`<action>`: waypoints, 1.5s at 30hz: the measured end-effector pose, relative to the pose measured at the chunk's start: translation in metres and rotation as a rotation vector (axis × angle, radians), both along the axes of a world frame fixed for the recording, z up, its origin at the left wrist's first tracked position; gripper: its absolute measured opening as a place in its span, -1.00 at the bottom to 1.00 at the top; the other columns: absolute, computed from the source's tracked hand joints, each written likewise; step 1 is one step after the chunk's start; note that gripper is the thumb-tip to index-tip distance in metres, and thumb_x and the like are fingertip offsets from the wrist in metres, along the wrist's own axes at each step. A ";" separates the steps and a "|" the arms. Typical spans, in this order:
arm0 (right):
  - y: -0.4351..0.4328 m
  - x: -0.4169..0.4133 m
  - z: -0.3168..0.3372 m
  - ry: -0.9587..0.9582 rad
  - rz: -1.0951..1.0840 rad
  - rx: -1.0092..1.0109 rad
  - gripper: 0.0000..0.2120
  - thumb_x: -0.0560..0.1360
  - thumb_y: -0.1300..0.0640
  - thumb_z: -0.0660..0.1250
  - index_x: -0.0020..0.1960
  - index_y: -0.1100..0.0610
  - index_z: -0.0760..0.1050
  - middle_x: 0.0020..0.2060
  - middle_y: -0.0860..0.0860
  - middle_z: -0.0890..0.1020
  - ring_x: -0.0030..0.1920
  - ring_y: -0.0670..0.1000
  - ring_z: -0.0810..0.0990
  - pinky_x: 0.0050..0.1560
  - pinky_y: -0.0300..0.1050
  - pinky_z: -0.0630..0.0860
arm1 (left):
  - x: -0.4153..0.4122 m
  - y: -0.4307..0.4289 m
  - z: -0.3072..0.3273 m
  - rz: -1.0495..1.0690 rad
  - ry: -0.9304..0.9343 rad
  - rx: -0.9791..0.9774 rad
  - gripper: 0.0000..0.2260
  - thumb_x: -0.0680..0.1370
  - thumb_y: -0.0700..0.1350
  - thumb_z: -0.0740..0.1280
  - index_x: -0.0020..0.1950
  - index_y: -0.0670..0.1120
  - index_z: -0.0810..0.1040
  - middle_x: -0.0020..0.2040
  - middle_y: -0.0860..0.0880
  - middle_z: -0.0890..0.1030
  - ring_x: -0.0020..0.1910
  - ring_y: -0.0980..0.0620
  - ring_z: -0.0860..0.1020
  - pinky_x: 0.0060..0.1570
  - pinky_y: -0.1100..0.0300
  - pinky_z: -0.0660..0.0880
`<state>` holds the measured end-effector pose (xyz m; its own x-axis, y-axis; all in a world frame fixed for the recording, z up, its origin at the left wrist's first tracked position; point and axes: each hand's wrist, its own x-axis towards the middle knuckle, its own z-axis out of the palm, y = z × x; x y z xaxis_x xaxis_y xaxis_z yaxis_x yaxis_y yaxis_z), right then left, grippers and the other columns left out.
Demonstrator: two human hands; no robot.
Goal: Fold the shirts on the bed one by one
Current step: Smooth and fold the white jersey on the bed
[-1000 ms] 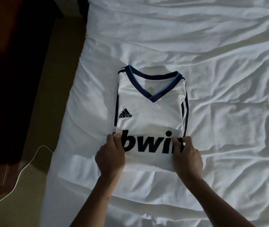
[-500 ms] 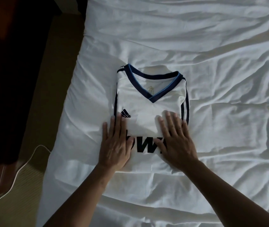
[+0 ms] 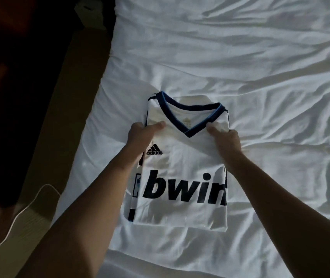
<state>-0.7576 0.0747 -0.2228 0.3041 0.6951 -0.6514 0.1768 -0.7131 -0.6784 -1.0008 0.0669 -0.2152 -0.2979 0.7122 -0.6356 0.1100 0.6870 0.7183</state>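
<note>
The white football jersey (image 3: 182, 163) is laid front up on the white bed (image 3: 270, 81), close to the bed's left edge, and has already been narrowed into a tidy rectangle with its sides turned under. At the near end a straight hem is shown, then black "bwin" lettering cut short by the right fold, then a small black logo on the left of the chest. Further on, the left hand (image 3: 140, 134) is set on the left shoulder edge and the right hand (image 3: 227, 137) on the right one. Each thumb is laid on top and the fingers are hidden beneath, so the cloth is pinched at both sides. Beyond the hands the navy V-collar (image 3: 189, 134) with light blue trim is seen, flat and centred. A last crosswise fold is judged to be in hand. For it, the far end would have to be raised evenly and carried towards the near hem, with both sides kept level so the thin, smooth fabric is not pulled open
</note>
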 end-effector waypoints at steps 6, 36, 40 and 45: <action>-0.005 0.000 0.028 0.042 0.021 0.134 -0.77 0.60 -0.03 0.41 0.03 0.15 0.62 -0.13 0.10 0.71 -0.04 0.24 0.71 0.03 0.21 0.68 | -0.011 -0.007 0.018 0.024 -0.310 0.112 -0.85 0.60 -0.19 0.46 0.12 -0.24 0.69 0.07 -0.20 0.74 0.06 -0.13 0.73 0.17 -0.04 0.63; -0.277 -0.105 0.569 0.672 0.748 0.919 -0.83 0.68 0.06 0.29 0.15 0.03 0.65 0.00 0.06 0.75 -0.05 0.02 0.74 0.00 0.01 0.65 | -0.072 -0.444 0.560 0.335 -0.175 0.884 -0.70 0.64 -0.15 0.36 0.35 -0.23 0.57 0.24 -0.23 0.68 0.23 -0.24 0.66 0.26 -0.15 0.59; -0.365 -0.147 0.595 0.739 0.975 0.941 -0.89 0.67 -0.01 0.29 0.12 -0.07 0.58 -0.04 -0.05 0.70 -0.16 -0.19 0.70 -0.21 -0.22 0.58 | -0.069 -0.578 0.576 0.599 -0.058 0.963 -0.72 0.60 -0.15 0.39 0.29 -0.22 0.60 0.19 -0.22 0.70 0.18 -0.23 0.67 0.22 -0.13 0.59; -0.501 -0.206 0.615 0.908 1.258 0.889 -0.87 0.67 0.04 0.28 0.14 -0.02 0.59 -0.10 -0.14 0.73 -0.11 -0.16 0.70 -0.22 -0.28 0.60 | -0.062 -0.749 0.583 0.910 0.139 0.997 -0.69 0.62 -0.14 0.39 0.31 -0.27 0.59 0.22 -0.27 0.68 0.23 -0.29 0.64 0.28 -0.19 0.57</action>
<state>-0.9639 -0.4267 0.3926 -0.8384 0.4037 0.3662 -0.3386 0.1407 -0.9303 -1.0630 -0.6819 0.3681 -0.9246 0.3664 0.1038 0.0110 -0.2468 0.9690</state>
